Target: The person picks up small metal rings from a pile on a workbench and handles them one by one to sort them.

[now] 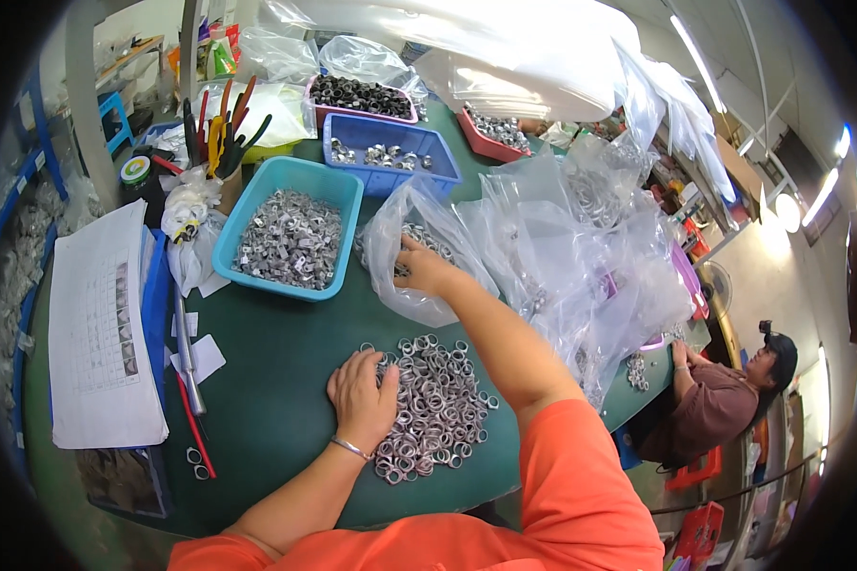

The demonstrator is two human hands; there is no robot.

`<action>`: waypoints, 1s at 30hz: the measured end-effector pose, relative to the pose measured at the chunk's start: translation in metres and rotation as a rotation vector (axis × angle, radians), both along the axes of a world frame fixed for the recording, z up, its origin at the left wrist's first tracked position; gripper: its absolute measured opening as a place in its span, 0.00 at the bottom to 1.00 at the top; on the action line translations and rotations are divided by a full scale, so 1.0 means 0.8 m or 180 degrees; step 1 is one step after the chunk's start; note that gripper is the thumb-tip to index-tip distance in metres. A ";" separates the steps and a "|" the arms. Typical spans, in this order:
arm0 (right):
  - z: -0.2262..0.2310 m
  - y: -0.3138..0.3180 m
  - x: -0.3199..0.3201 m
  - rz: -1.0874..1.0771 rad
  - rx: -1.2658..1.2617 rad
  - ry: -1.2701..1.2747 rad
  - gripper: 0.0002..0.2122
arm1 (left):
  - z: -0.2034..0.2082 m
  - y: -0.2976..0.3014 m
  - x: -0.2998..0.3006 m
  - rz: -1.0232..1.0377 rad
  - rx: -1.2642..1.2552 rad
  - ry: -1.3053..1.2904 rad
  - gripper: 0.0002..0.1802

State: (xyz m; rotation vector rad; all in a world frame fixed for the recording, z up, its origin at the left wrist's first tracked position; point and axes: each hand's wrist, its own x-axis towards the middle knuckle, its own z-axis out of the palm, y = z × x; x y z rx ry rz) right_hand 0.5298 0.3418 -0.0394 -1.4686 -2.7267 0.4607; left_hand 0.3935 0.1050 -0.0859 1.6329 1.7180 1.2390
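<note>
A pile of grey metal rings (pixel 438 409) lies on the green tabletop in front of me. My left hand (pixel 364 398) rests on the pile's left edge, fingers spread and touching the rings there. Beyond the pile, a clear plastic bag (pixel 424 306) stands with its mouth spread, and more metal rings (pixel 430 238) show inside. My right hand (pixel 427 271) reaches into this bag among the rings. Its fingertips are partly hidden, so whether they grip any rings is unclear.
A turquoise tub (pixel 224 252) of small metal parts stands left of the bag, with a blue bin (pixel 381 181) behind it. Clear bags (pixel 590 276) crowd the right. Paper sheets (pixel 100 333) and a red pen (pixel 196 428) lie left. A co-worker (pixel 724 400) sits at right.
</note>
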 end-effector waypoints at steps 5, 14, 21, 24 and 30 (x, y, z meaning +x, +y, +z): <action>0.005 -0.024 0.032 0.0373 -0.0014 0.0538 0.17 | 0.002 0.001 -0.003 -0.0108 0.0043 0.0093 0.20; 0.062 -0.248 0.050 0.0518 0.1559 0.2221 0.07 | 0.008 -0.004 -0.007 -0.0105 -0.0065 0.0262 0.23; -0.047 -0.236 0.129 -0.0681 0.0828 0.2028 0.19 | -0.003 0.002 -0.009 -0.0311 -0.0223 0.0785 0.31; -0.077 -0.199 0.116 -0.0685 0.0865 0.1680 0.22 | 0.001 0.002 -0.013 -0.0416 -0.0207 0.0805 0.33; -0.054 -0.180 0.073 0.0610 -0.0560 0.2231 0.21 | -0.010 0.004 -0.019 -0.0428 -0.0164 0.0908 0.35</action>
